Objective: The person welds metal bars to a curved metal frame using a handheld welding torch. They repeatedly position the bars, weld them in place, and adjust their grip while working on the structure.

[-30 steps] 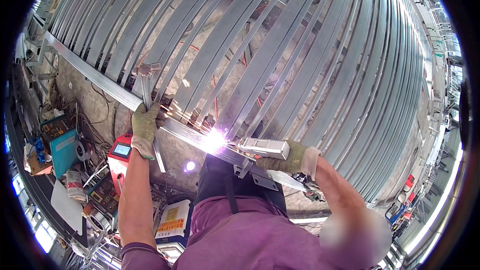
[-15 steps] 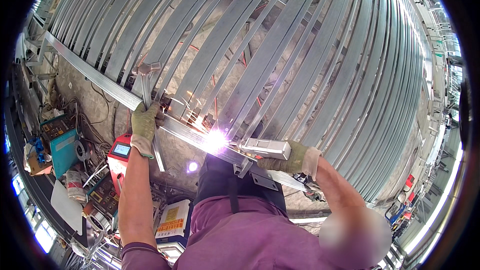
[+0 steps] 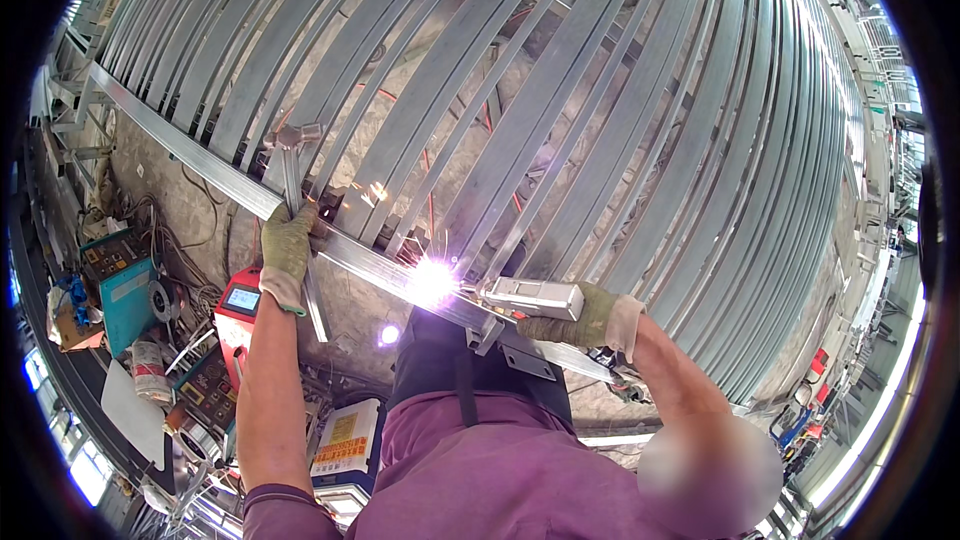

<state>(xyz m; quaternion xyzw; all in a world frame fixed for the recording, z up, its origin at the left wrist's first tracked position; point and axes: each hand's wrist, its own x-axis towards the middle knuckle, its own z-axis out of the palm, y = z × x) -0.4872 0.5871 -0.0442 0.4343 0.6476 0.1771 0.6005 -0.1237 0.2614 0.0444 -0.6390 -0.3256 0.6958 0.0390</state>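
My right hand [image 3: 590,318], in a green work glove, is wrapped round a pale box-shaped handheld welding torch [image 3: 535,298]. A bright arc [image 3: 433,282] burns at the torch's left end, on the long metal rail [image 3: 368,265] in front of me, and its glare hides the joint. My left hand [image 3: 286,252], gloved too, closes round the shaft of a hammer [image 3: 292,175] at the rail. The hammer's head lies beyond the hand, over the slats, and its shaft end sticks out below. Long grey metal slats [image 3: 475,155] run away from the rail.
A red machine with a small screen [image 3: 241,300] stands left of my left forearm, near a teal machine [image 3: 128,305], with cables on the floor. A white box with an orange label [image 3: 346,440] is beside my left leg. A short square tube [image 3: 486,336] projects from the rail toward me.
The spray of sparks left of the arc has shrunk, leaving a small patch farther up and short streaks round the arc. Both hands, the torch and the hammer stay almost in place.
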